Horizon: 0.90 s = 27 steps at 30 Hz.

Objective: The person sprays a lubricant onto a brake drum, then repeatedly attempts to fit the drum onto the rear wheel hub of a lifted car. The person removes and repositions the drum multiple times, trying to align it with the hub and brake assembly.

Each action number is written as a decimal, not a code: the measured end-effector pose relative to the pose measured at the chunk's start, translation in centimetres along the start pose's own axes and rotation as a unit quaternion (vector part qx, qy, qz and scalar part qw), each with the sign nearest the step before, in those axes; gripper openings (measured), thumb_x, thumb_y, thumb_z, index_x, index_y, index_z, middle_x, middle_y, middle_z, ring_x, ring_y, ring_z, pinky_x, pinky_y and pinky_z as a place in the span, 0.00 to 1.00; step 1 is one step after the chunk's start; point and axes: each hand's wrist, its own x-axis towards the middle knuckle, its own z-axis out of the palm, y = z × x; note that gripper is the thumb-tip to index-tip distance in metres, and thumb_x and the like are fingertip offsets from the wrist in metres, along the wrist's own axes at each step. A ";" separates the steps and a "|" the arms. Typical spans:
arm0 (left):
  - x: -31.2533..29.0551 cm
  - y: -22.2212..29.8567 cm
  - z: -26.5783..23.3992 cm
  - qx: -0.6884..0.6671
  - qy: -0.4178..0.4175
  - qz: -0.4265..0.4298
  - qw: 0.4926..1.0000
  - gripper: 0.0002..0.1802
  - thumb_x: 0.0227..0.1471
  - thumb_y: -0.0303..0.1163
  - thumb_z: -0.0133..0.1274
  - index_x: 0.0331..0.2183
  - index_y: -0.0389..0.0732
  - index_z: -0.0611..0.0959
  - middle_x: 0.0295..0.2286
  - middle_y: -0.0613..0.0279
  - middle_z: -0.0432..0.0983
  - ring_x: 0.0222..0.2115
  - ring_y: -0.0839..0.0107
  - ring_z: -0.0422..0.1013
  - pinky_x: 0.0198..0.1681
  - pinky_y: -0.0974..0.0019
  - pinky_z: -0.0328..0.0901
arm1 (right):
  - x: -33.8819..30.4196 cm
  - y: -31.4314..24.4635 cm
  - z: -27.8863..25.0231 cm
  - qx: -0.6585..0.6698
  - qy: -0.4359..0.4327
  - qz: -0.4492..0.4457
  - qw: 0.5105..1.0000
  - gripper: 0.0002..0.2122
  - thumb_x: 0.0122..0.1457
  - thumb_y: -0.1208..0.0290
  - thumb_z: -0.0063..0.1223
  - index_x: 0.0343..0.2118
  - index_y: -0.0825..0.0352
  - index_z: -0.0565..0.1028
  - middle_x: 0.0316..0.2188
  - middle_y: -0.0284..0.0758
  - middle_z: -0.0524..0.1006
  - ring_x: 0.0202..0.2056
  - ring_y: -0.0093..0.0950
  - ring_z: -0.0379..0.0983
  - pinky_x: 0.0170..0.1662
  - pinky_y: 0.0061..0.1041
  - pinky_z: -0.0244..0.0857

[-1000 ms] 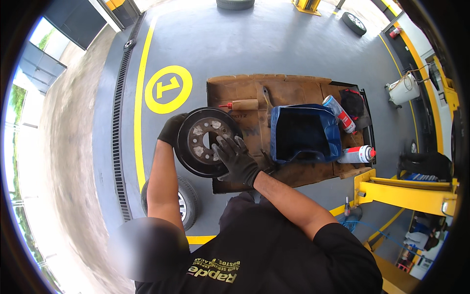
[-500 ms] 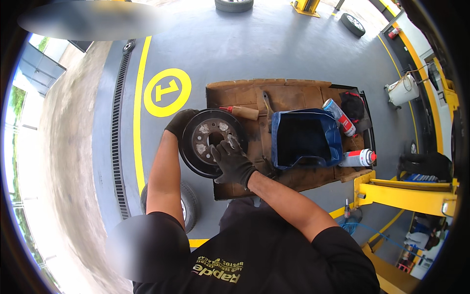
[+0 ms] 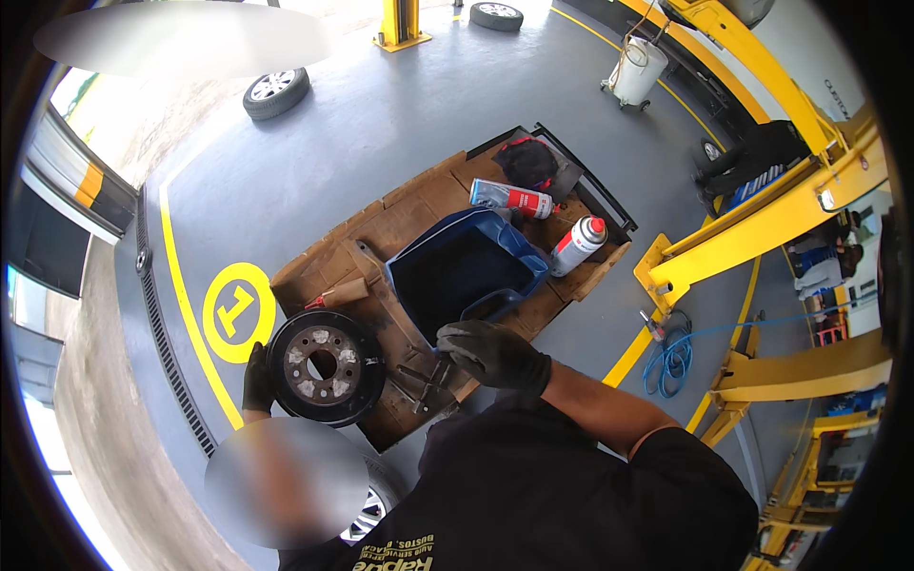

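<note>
A black brake drum (image 3: 358, 357) with a worn hub face and bolt holes lies at the near left corner of a cardboard-covered work table (image 3: 314, 262). My left hand (image 3: 257, 379), in a dark glove, grips its left rim; some fingers are hidden behind it. My right hand (image 3: 490, 354), also gloved, hovers by the near edge of a cut-open blue plastic container (image 3: 528, 249). Its fingers are curled together, and what they hold, if anything, does not show. Left of it lie dark metal tools (image 3: 419, 381). A tan piece with a red end (image 3: 338, 293) sits just beyond the drum.
Two spray cans, one lying (image 3: 514, 198) and one tilted (image 3: 579, 246), flank the container's far side, near a dark cloth bundle (image 3: 528, 164). A yellow lift arm (image 3: 705, 252) reaches toward the table's right. A blue hose (image 3: 671, 366) coils on the floor. A wheel (image 3: 371, 509) stands near my left arm.
My right hand has left the drum's hub face and moved right, beside the blue container. My left hand stays at the drum's rim. The whole view has turned to the right.
</note>
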 end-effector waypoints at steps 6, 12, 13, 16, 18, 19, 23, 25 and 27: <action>-5.3 0.6 4.7 0.210 0.301 0.139 0.920 0.36 0.68 0.45 0.52 0.66 0.31 0.67 0.61 0.44 0.69 0.60 0.51 0.69 0.58 0.50 0.68 | -7.5 1.3 -5.1 0.033 0.071 0.180 0.981 0.11 0.62 0.62 0.63 0.39 0.66 0.82 0.30 0.42 0.83 0.32 0.43 0.82 0.36 0.38 0.76; -12.4 -3.4 11.2 0.501 0.453 0.360 0.643 0.31 0.57 0.35 0.65 0.57 0.32 0.75 0.56 0.42 0.71 0.56 0.46 0.69 0.60 0.48 0.65 | -9.3 2.6 -10.5 -0.061 0.129 0.105 0.984 0.13 0.59 0.57 0.67 0.36 0.63 0.83 0.26 0.39 0.82 0.28 0.41 0.81 0.32 0.39 0.74; -13.3 -4.8 12.7 0.516 0.476 0.395 0.593 0.31 0.55 0.33 0.66 0.56 0.32 0.75 0.55 0.42 0.72 0.58 0.44 0.67 0.62 0.46 0.63 | -9.8 3.6 -12.0 -0.064 0.161 0.098 0.980 0.13 0.60 0.58 0.67 0.38 0.64 0.83 0.26 0.38 0.83 0.29 0.40 0.82 0.32 0.39 0.74; -15.9 -9.7 17.8 0.497 0.540 0.425 0.530 0.31 0.55 0.33 0.66 0.56 0.32 0.74 0.56 0.41 0.71 0.59 0.42 0.66 0.64 0.45 0.61 | -11.7 9.7 -17.8 -0.055 0.332 0.152 0.929 0.14 0.63 0.63 0.63 0.44 0.69 0.81 0.34 0.42 0.83 0.34 0.41 0.82 0.39 0.36 0.75; -17.3 -13.1 21.5 0.510 0.563 0.406 0.508 0.33 0.54 0.35 0.66 0.57 0.33 0.74 0.57 0.40 0.70 0.59 0.41 0.65 0.64 0.43 0.60 | -13.2 15.8 -21.2 -0.087 0.390 0.197 0.895 0.14 0.64 0.65 0.61 0.46 0.70 0.80 0.39 0.45 0.82 0.38 0.43 0.81 0.44 0.37 0.75; -18.0 -14.7 23.3 0.514 0.569 0.406 0.497 0.34 0.53 0.36 0.67 0.58 0.34 0.74 0.58 0.40 0.70 0.60 0.40 0.65 0.64 0.42 0.59 | -13.9 19.2 -22.3 -0.132 0.394 0.199 0.888 0.14 0.64 0.66 0.60 0.47 0.71 0.79 0.41 0.46 0.82 0.40 0.44 0.80 0.46 0.39 0.74; -20.1 -19.7 29.0 0.563 0.542 0.379 0.495 0.36 0.52 0.38 0.67 0.58 0.37 0.74 0.60 0.39 0.67 0.61 0.39 0.63 0.64 0.40 0.59 | -16.1 30.6 -22.0 -0.275 0.187 0.187 0.924 0.17 0.62 0.61 0.62 0.46 0.70 0.80 0.41 0.46 0.82 0.43 0.47 0.80 0.48 0.46 0.73; -21.1 -21.2 30.5 0.577 0.530 0.355 0.510 0.36 0.51 0.38 0.67 0.58 0.38 0.74 0.61 0.39 0.67 0.62 0.38 0.62 0.64 0.40 0.59 | -16.6 33.9 -20.3 -0.329 0.043 0.255 0.908 0.17 0.61 0.58 0.62 0.44 0.68 0.81 0.42 0.47 0.82 0.44 0.48 0.80 0.48 0.49 0.72; -22.1 -22.3 31.2 0.558 0.551 0.347 0.515 0.35 0.51 0.38 0.67 0.57 0.36 0.74 0.61 0.39 0.67 0.62 0.37 0.62 0.65 0.40 0.58 | -16.7 35.5 -19.2 -0.306 0.000 0.271 0.913 0.16 0.62 0.57 0.56 0.43 0.65 0.81 0.42 0.46 0.82 0.47 0.48 0.79 0.49 0.49 0.72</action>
